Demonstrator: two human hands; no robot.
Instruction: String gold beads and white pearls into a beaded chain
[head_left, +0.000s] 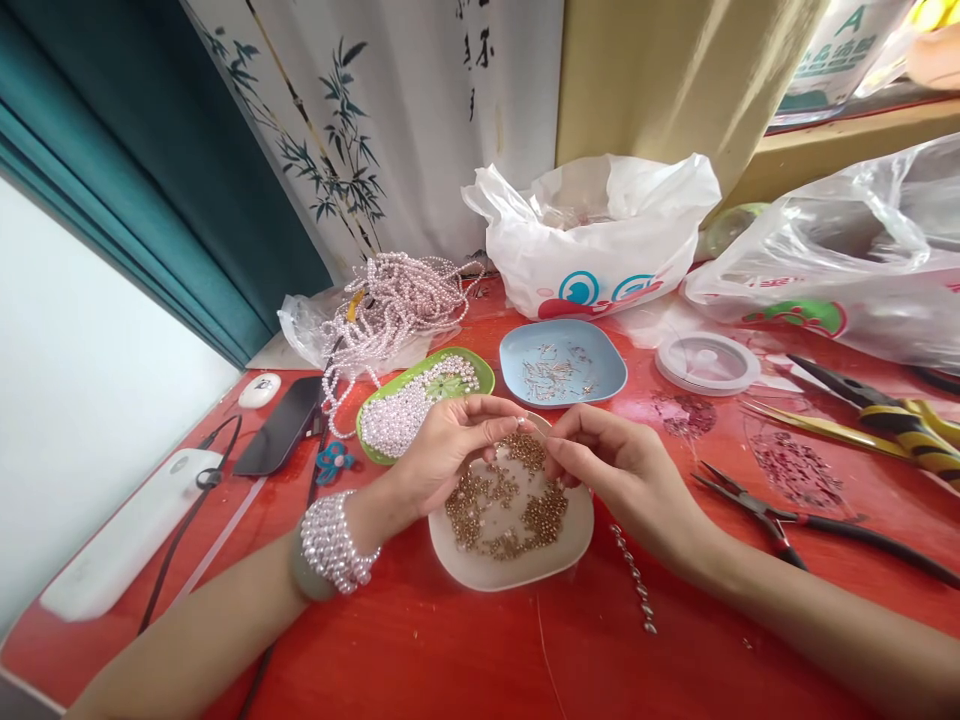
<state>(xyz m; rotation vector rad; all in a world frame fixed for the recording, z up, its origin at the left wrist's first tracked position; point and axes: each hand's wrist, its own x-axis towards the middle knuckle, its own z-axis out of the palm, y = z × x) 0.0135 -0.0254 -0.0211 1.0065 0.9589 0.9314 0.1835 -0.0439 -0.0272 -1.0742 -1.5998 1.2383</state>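
Above a white dish (510, 575) of small gold beads (544, 515), my two hands work close together with the fingertips nearly meeting. My left hand (450, 440) pinches a small pearl bead (522, 423) between thumb and forefinger. Wound around that wrist are several strands of pearl beads (335, 545). The fingers of my right hand (615, 455) are pressed together in a pinch; what they hold is too fine to make out. A short beaded strand (634, 580) lies on the red table beneath my right wrist.
A green dish of pearl beads (397, 420) and a blue dish of metal pins (562, 385) stand behind. Pearl strands (409, 300) are heaped back left. Pliers (772, 515), tweezers (825, 425) and a round lidded container (706, 362) lie right; a phone (277, 430) lies left. Plastic bags (600, 250) stand behind.
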